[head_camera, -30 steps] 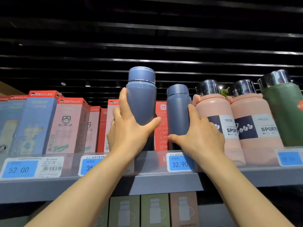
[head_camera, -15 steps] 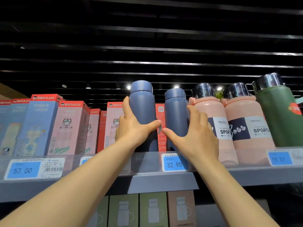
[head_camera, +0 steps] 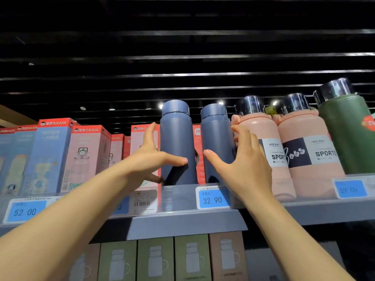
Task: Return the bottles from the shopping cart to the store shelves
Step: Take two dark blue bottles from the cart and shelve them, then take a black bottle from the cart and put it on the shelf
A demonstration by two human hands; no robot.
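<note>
Two tall matte blue cylindrical flasks stand upright side by side on the grey metal store shelf (head_camera: 188,224), a narrow gap between them. The left hand (head_camera: 148,159) reaches up from 7 o'clock, fingers straight along the left flask (head_camera: 176,138), thumb across its front, cupping rather than clenching. The right hand (head_camera: 243,165) comes from 5 o'clock, spread loosely beside the right flask (head_camera: 216,138), thumb pointing to 10 o'clock; contact is unclear. Pink sports bottles (head_camera: 304,151) stand at 3 o'clock.

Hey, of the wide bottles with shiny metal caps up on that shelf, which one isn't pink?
The green bottle at the far right; the two beside it, the pink bottles, carry SPORT labels.
</note>
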